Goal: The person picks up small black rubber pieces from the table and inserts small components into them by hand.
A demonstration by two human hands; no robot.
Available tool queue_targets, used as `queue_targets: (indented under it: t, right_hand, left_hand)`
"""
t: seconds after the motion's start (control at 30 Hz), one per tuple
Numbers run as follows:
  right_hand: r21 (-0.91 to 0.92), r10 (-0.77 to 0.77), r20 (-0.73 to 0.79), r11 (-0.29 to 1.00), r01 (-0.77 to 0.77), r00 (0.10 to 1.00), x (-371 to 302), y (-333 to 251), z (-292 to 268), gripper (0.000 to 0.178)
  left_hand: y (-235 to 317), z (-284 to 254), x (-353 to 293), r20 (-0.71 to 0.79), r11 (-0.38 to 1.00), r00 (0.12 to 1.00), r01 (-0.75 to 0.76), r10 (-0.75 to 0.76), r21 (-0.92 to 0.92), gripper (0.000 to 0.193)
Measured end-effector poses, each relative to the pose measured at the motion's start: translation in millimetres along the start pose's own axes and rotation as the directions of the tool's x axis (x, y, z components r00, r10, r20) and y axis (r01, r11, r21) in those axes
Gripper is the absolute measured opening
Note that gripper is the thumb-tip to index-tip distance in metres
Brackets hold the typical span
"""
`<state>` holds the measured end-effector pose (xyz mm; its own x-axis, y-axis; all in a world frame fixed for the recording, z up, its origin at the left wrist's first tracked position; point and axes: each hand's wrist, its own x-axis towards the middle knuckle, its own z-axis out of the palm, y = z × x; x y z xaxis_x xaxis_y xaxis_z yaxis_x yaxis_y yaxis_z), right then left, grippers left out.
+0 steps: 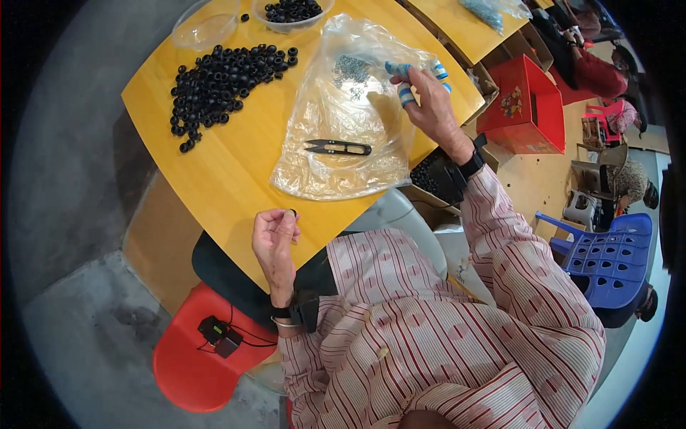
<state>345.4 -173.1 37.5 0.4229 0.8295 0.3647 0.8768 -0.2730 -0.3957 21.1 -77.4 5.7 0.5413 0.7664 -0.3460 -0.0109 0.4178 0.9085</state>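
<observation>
Near the front edge of the yellow table (214, 187), my left hand (274, 243) pinches a small black round piece (292, 212), mostly hidden by the fingertips. My right hand (433, 107), with blue-and-white striped wraps on its fingers, hovers at the right side of a clear plastic bag (314, 171). Its thumb and forefinger stand apart, and nothing shows between them. Beside those fingers, a heap of tiny silvery pieces (352, 69) rests on the bag. Black thread snips (338, 147) lie closer to me on the same plastic.
Many black ring-shaped pieces (221, 86) are spread at the table's left. Behind them stand a clear bowl (205, 28) and another bowl (304, 26) of black pieces. A red bin (525, 107) and blue chair (614, 261) are at right, a red stool (193, 357) at lower left.
</observation>
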Motion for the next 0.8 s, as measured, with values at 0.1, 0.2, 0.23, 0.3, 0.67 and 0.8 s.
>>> queue_targets:
  t: [0.1, 0.2, 0.23, 0.3, 0.67, 0.8]
  right_hand:
    - [0.028, -0.006, 0.016, 1.000, 0.006, 1.000, 3, 8, 0, 0.033]
    - [-0.019, -0.045, 0.066, 0.999, 0.047, 0.997, 5, 1, -2, 0.035]
    - [-0.057, -0.066, 0.102, 0.996, 0.072, 0.993, 5, -2, -3, 0.036]
    - [-0.104, -0.088, 0.121, 0.990, 0.101, 0.989, 5, 2, 3, 0.037]
    - [-0.175, -0.094, 0.193, 0.976, 0.128, 0.977, 2, 9, 9, 0.034]
    - [-0.285, -0.165, 0.194, 0.934, 0.216, 0.967, 2, 4, 10, 0.035]
  left_hand:
    - [-6, -2, 1, -0.019, 0.999, 0.999, -0.049, 0.050, 0.007, 0.015]
    - [-10, -2, 1, -0.012, 0.998, 0.998, -0.067, 0.067, -0.011, 0.017]
    - [-10, 0, 0, -0.025, 0.997, 0.997, -0.079, 0.079, 0.017, 0.017]
    - [-11, 2, -1, -0.038, 0.995, 0.995, -0.093, 0.095, 0.043, 0.017]
    - [-16, 3, -1, -0.045, 0.983, 0.985, -0.162, 0.166, 0.082, 0.015]
    - [-18, 2, -1, -0.038, 0.978, 0.983, -0.176, 0.181, 0.115, 0.014]
